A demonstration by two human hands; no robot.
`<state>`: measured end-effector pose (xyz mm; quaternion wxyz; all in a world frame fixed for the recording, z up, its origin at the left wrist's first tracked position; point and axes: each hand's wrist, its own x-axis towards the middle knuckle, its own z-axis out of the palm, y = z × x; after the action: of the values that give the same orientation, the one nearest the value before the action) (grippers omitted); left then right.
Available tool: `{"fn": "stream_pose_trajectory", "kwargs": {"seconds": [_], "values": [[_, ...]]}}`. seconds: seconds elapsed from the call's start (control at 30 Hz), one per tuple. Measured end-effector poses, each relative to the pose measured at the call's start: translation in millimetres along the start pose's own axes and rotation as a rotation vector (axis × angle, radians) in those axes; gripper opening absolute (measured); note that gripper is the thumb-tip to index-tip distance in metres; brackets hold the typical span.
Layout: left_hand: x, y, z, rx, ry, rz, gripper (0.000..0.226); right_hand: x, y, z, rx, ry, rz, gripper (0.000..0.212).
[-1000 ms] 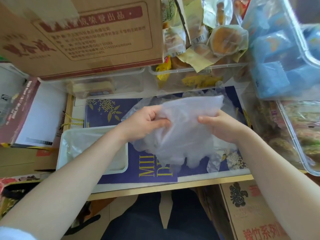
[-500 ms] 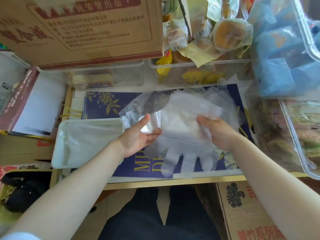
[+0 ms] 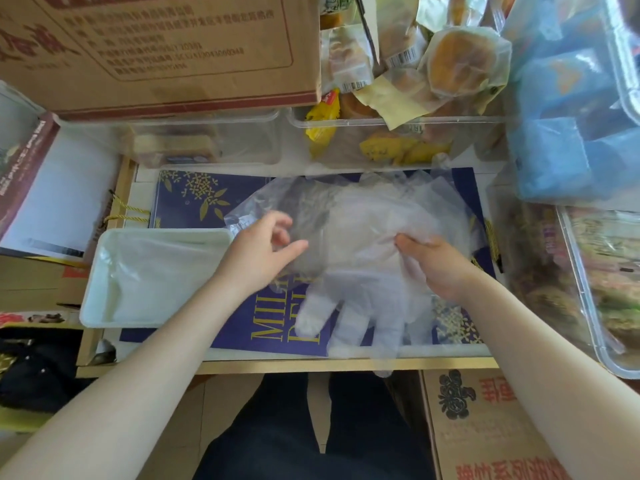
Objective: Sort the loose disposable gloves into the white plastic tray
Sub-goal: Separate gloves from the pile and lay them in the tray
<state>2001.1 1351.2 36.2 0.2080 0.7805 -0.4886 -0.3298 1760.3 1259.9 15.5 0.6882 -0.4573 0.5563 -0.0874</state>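
One white tray (image 3: 104, 271) | gloves (image 3: 363, 237): uncountable pile | right hand (image 3: 438, 268) fingers grip gloves | left hand (image 3: 259, 251) fingers loose

Right hand (image 3: 437, 268) gripping a heap of clear disposable gloves (image 3: 360, 237) on a dark blue printed sheet (image 3: 194, 195), glove fingers pointing toward the near table edge. Left hand (image 3: 263, 252) loosely curled, at the heap's left edge. White plastic tray (image 3: 104, 271) just left, some clear film inside. Cardboard box (image 3: 156, 50) and snack bins (image 3: 398, 140) behind.
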Motion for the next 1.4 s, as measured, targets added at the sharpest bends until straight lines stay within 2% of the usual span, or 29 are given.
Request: {"fn": "stream_pose_trajectory", "kwargs": {"seconds": [0.07, 0.1, 0.17, 0.23, 0.3, 0.4, 0.43, 0.47, 0.53, 0.6, 0.63, 0.7, 0.77, 0.8, 0.83, 0.87, 0.97, 1.0, 1.1, 1.23, 1.33, 1.4], "values": [[15.0, 12.8, 4.6, -0.1, -0.115, 0.075, 0.057, -2.9, -2.1, -0.8, -0.108, -0.06, -0.025, 0.017], [20.4, 18.8, 8.1, -0.159, -0.214, 0.058, 0.059, -4.0, -3.7, -1.0, -0.136, -0.081, -0.04, 0.017], [26.3, 21.9, 13.2, -0.348, -0.396, -0.022, 0.04, -3.5, -7.2, -0.9, -0.102, -0.097, -0.067, 0.017], [26.0, 19.3, 15.4, -0.419, -0.479, -0.061, 0.02, 0.0, -10.0, -2.3, 0.033, -0.111, -0.077, 0.018], [23.7, 16.0, 18.3, -0.463, -0.469, -0.072, 0.009, 3.5, -9.8, -5.7, 0.125, -0.077, -0.07, 0.019], [23.7, 14.6, 21.8, -0.589, -0.313, -0.096, 0.014, 3.7, -5.1, -12.4, 0.069, -0.123, -0.06, 0.05], [23.3, 15.2, 21.7, -0.618, -0.276, -0.117, 0.014, 2.0, -2.6, -12.6, 0.001, -0.157, -0.063, 0.053], [23.1, 14.4, 22.5, -0.634, -0.254, -0.134, 0.014, 2.3, 1.0, -12.6, -0.055, -0.181, -0.065, 0.047], [24.4, 11.5, 24.5, -0.633, -0.234, -0.176, 0.012, 2.3, 5.6, -9.2, -0.062, -0.187, -0.073, 0.022], [25.5, 8.1, 24.8, -0.695, -0.224, -0.259, 0.006, 4.3, 9.0, -4.8, -0.067, -0.15, -0.103, 0.011], [25.9, 6.2, 23.9, -0.807, -0.254, -0.317, 0.01, 5.5, 10.3, -3.7, -0.073, -0.125, -0.122, 0.01], [23.9, -0.3, 21.9, -1.146, -0.398, -0.382, 0.044, 9.8, 12.7, -1.7, -0.025, -0.069, -0.135, 0.012], [19.2, -9.3, 23.2, -1.392, -0.483, -0.348, 0.077, 14.1, 15.9, -2.6, 0.071, -0.031, -0.113, 0.015], [16.7, -12.7, 26.1, -1.449, -0.5, -0.321, 0.085, 15.3, 16.8, -2.9, 0.112, -0.029, -0.107, 0.012], [14.0, -13.6, 30.0, -1.466, -0.505, -0.308, 0.085, 15.4, 17.3, -2.6, 0.14, -0.037, -0.114, 0.008], [11.7, -13.2, 35.8, -1.424, -0.468, -0.316, 0.076, 16.2, 18.5, -1.9, 0.161, -0.041, -0.117, 0.006], [9.4, -6.2, 49.0, -1.026, -0.206, -0.381, 0.018, 16.5, 21.3, 0.9, 0.176, -0.042, -0.109, 0.009], [8.8, -2.7, 51.6, -0.925, -0.159, -0.367, 0.013, 16.9, 22.6, 1.6, 0.165, -0.046, -0.109, 0.009], [8.2, 1.3, 55.1, -0.931, -0.122, -0.353, 0.02, 15.7, 21.7, 2.6, 0.148, -0.049, -0.122, 0.011], [10.0, 6.1, 50.4, -0.952, -0.069, -0.345, 0.011, 7.2, 10.5, 2.4, 0.154, -0.116, -0.227, 0.026], [11.3, 11.5, 41.1, -1.045, -0.036, -0.347, 0.025, -1.6, -1.8, -1.5, 0.022, -0.183, -0.363, 0.056], [15.0, 9.6, 32.0, -1.065, 0.007, -0.435, 0.042, -6.1, -9.3, -2.7, -0.131, -0.24, -0.496, 0.07]]}}
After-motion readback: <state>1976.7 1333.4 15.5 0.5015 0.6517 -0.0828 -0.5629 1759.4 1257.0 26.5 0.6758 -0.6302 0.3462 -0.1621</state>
